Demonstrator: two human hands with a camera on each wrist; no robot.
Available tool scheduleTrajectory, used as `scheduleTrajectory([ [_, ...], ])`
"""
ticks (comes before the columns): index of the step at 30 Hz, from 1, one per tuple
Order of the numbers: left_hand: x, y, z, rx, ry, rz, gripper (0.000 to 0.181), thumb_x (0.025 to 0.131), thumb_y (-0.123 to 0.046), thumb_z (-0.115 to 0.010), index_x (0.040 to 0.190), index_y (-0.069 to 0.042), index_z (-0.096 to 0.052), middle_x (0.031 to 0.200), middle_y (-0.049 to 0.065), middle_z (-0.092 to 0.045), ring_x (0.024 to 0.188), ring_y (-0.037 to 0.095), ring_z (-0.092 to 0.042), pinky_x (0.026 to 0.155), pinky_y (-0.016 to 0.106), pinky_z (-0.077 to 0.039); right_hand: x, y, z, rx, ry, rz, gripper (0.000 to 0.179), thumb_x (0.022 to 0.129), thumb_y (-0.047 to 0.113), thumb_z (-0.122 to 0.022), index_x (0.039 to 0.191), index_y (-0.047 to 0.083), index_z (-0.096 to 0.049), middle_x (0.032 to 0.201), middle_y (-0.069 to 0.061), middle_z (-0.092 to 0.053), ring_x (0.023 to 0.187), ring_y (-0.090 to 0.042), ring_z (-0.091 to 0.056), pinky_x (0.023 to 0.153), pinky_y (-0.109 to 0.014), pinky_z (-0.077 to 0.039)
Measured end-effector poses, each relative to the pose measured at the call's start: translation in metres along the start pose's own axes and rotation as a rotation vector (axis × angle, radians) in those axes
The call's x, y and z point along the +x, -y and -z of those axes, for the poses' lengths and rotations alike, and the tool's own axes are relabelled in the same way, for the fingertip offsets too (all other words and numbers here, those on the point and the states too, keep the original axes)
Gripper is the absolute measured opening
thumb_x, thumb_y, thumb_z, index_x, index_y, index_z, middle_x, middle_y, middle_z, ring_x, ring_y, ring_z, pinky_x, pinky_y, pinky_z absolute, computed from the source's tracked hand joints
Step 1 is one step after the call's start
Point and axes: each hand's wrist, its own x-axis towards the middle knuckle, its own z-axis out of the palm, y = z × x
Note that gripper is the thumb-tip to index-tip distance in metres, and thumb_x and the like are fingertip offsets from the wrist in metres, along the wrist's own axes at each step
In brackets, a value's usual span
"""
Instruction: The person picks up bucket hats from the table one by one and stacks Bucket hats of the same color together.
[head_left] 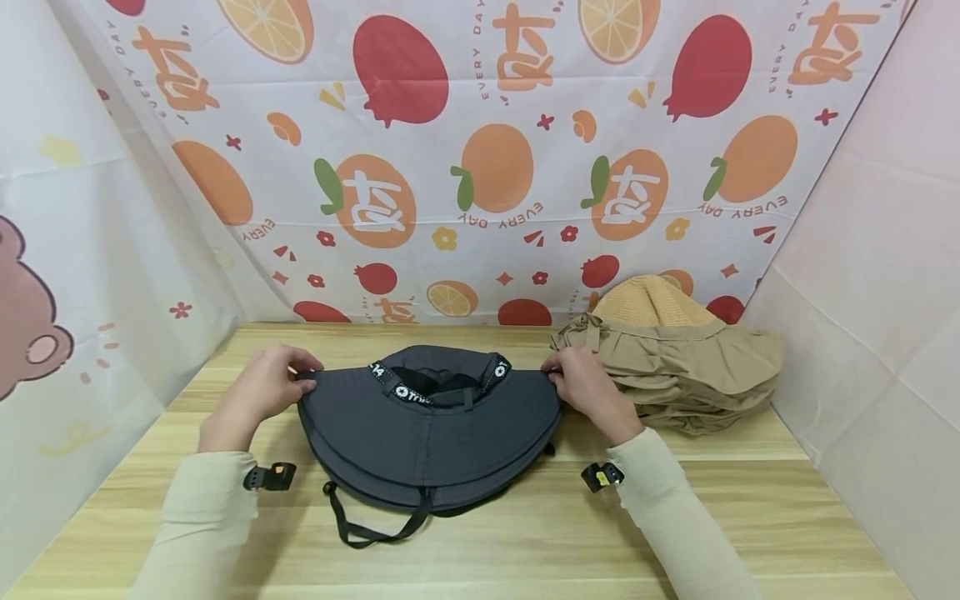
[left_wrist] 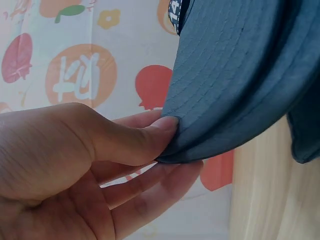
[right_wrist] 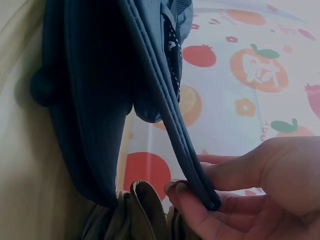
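A dark grey-blue bucket hat with a wide brim lies folded over on the wooden table, its brim forming a half-round toward me. Black tape with white lettering runs along the band, and a black chin cord trails out at the front. My left hand pinches the left corner of the brim between thumb and fingers. At the opposite corner my right hand pinches the brim the same way. In the right wrist view the folded layers of the brim stand apart.
Stacked khaki hats with gathered brims lie at the back right, close to my right hand. A yellow knitted hat sits behind them. A fruit-printed cloth hangs behind the wooden table, with pale cloths at both sides.
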Motion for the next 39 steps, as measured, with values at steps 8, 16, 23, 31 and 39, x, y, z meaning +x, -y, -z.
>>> scheduleTrajectory([
  [8, 0.001, 0.008, -0.005, 0.013, 0.031, 0.018, 0.017, 0.085, 0.004, -0.075, 0.103, 0.005, -0.076, 0.098, 0.025, -0.073, 0.085, 0.034, -0.067, 0.076, 0.049, -0.056, 0.001, -0.002, -0.007, -0.012, 0.015, 0.02, 0.014, 0.092, -0.001, -0.071, 0.101, 0.004, -0.081, 0.101, -0.013, -0.079, 0.096, -0.032, -0.074, 0.084, -0.045, -0.06],
  [16, 0.003, 0.01, -0.008, 0.018, 0.063, 0.031, 0.019, 0.086, 0.004, -0.073, 0.104, 0.006, -0.075, 0.096, 0.025, -0.073, 0.087, 0.035, -0.066, 0.076, 0.05, -0.057, 0.001, -0.004, -0.013, -0.021, -0.01, 0.017, 0.011, 0.091, 0.001, -0.075, 0.099, 0.004, -0.081, 0.099, -0.012, -0.08, 0.093, -0.03, -0.074, 0.084, -0.046, -0.059],
  [23, 0.004, 0.013, -0.009, 0.02, 0.111, 0.055, 0.02, 0.086, 0.004, -0.073, 0.106, 0.006, -0.074, 0.095, 0.025, -0.073, 0.084, 0.033, -0.066, 0.072, 0.045, -0.057, 0.001, -0.005, -0.016, -0.036, -0.037, 0.099, 0.013, 0.091, -0.003, -0.07, 0.098, 0.002, -0.08, 0.097, -0.013, -0.079, 0.091, -0.03, -0.075, 0.084, -0.045, -0.059],
  [31, 0.003, 0.017, -0.01, 0.028, 0.116, 0.031, 0.021, 0.085, 0.003, -0.074, 0.105, 0.006, -0.074, 0.092, 0.024, -0.074, 0.084, 0.034, -0.068, 0.071, 0.044, -0.057, 0.0, -0.004, -0.018, -0.033, -0.004, 0.231, 0.019, 0.093, -0.006, -0.064, 0.103, 0.0, -0.079, 0.102, -0.015, -0.079, 0.1, -0.031, -0.074, 0.089, -0.045, -0.059],
  [39, 0.003, 0.014, -0.008, 0.028, 0.122, 0.037, 0.022, 0.085, 0.001, -0.074, 0.107, 0.007, -0.074, 0.094, 0.025, -0.074, 0.085, 0.035, -0.069, 0.071, 0.044, -0.057, -0.002, 0.003, -0.013, -0.031, 0.104, 0.257, 0.02, 0.097, -0.001, -0.065, 0.113, 0.0, -0.076, 0.112, -0.015, -0.077, 0.109, -0.031, -0.072, 0.096, -0.045, -0.058],
])
